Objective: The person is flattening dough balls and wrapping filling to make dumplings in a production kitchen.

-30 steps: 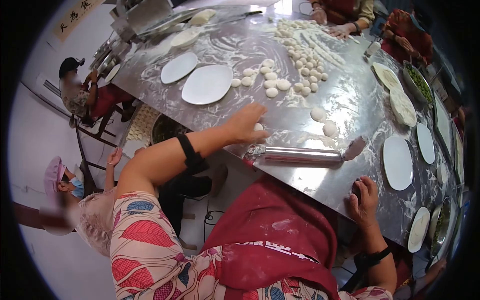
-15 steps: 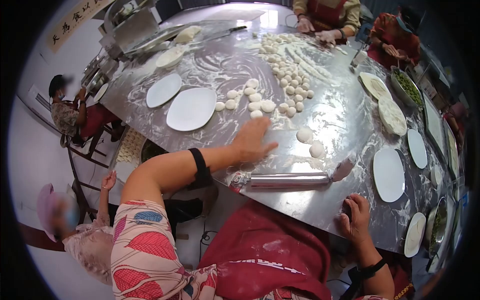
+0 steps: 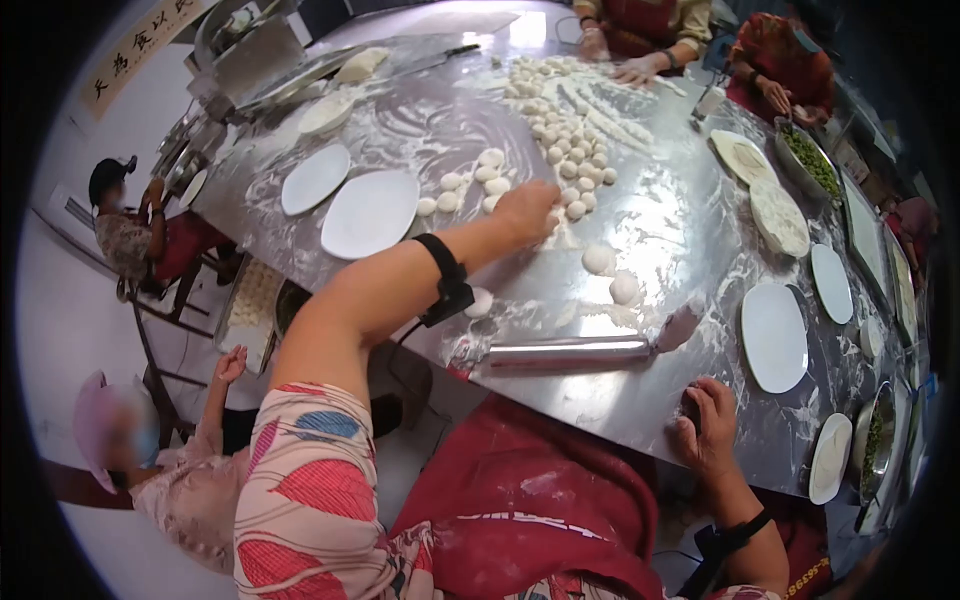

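Observation:
My left hand [image 3: 525, 212] is stretched far over the floured steel table [image 3: 690, 230] and lies on a cluster of small flattened dough pieces [image 3: 470, 182]; its fingertips are hidden. One dough piece [image 3: 480, 301] lies beside my forearm. Two dough balls [image 3: 598, 259] sit just right of the hand. A metal rolling pin [image 3: 570, 352] lies along the near edge. My right hand [image 3: 708, 428] rests at the table's near edge, fingers curled around a small dark object [image 3: 692, 405] that I cannot identify.
White plates stand left of the dough [image 3: 370, 212] and on the right [image 3: 773, 335]. Several more dough pieces [image 3: 560, 110] cover the far table. Other people work at the far end [image 3: 640, 40]; two sit at the left [image 3: 130, 230]. A bowl of green filling [image 3: 812, 160] is far right.
My left arm has stretched farther out, from flat on the table near the edge to the dough cluster. One dough piece now lies where the hand was. My right hand stayed put.

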`<control>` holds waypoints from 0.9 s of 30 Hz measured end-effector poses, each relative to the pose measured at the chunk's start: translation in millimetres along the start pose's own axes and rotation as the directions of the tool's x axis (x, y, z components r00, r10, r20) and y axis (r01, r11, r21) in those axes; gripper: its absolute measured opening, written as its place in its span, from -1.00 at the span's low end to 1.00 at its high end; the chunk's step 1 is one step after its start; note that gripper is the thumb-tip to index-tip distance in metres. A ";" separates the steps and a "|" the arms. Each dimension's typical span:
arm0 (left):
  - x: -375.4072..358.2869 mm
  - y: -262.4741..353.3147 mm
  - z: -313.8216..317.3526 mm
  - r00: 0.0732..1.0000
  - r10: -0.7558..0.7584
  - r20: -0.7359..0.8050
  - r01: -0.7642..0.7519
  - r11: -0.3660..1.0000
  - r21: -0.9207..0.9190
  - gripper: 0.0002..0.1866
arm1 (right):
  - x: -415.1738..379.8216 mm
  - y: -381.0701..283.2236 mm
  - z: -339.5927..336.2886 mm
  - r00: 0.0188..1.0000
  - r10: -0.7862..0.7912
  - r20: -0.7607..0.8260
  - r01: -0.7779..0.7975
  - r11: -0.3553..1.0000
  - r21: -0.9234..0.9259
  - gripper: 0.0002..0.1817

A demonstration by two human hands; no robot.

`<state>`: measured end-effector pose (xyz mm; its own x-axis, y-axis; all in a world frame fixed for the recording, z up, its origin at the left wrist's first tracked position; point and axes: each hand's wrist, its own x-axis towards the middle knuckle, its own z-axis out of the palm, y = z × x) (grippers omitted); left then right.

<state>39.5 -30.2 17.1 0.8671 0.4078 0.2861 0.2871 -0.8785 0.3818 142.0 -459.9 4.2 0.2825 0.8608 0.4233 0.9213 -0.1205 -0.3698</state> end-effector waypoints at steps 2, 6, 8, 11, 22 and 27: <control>-29.0 1.1 -18.0 0.998 0.044 -0.053 -0.048 0.996 -0.081 -0.76 | -0.9 -0.7 1.7 1.000 -0.005 -0.009 0.005 1.000 -0.004 -0.60; -106.9 -6.4 -59.3 0.986 0.151 -0.065 -0.155 0.986 -0.061 -0.81 | -6.2 2.9 7.7 1.000 -0.004 -0.011 0.004 1.000 -0.007 -0.60; -144.6 -20.0 -63.9 0.996 0.088 0.022 -0.087 0.995 -0.048 -0.81 | -5.7 2.4 7.6 1.000 -0.021 -0.007 0.021 1.000 -0.023 -0.59; -177.5 -35.4 -62.7 0.991 0.081 0.103 -0.075 0.995 -0.058 -0.78 | -7.4 3.4 9.7 1.000 -0.029 0.004 0.029 0.999 -0.031 -0.59; -146.8 -18.1 -32.3 0.990 -0.036 0.140 -0.008 0.954 0.300 -0.10 | -2.5 3.0 6.4 0.998 -0.033 0.051 0.034 0.999 -0.023 -0.57; -147.7 -25.5 -22.3 0.982 0.004 0.191 -0.062 0.952 0.298 -0.06 | -1.4 2.0 3.2 0.997 -0.002 0.073 0.004 1.000 -0.022 -0.53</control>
<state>-105.0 -62.5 -15.3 0.9302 0.3490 0.1142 0.3410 -0.9363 0.0835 142.6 -459.8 0.2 0.2601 0.8951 0.3622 0.9279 -0.1280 -0.3501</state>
